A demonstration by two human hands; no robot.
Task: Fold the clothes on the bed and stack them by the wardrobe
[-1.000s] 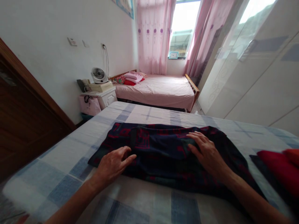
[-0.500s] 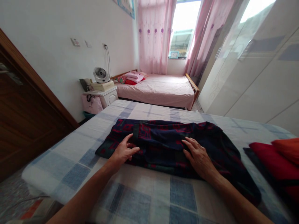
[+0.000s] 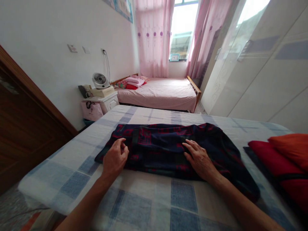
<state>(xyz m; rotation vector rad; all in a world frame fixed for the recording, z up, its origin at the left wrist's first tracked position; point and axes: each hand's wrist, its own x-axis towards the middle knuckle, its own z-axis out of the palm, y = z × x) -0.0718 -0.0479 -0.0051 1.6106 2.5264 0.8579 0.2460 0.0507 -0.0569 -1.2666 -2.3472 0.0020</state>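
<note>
- Dark patterned garment (image 3: 168,147) is lying across the checked bedsheet (image 3: 149,205), twelve o'clock of the person.
- Left hand (image 3: 115,158) is pinching its nine o'clock end; right hand (image 3: 198,159) is resting flat, released.
- Smoothing before creasing is likely helping.

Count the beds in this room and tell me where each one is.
2. The near bed with the blue-checked sheet lies under both hands and the dark red-patterned cloth; the pink-sheeted wooden bed stands by the window beyond.

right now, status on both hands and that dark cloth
Left hand curled, fingers pinching the dark patterned cloth near its left end. Right hand flat, palm down on it. Cloth folded on checked bedsheet. Red cushions alongside, right.
</note>
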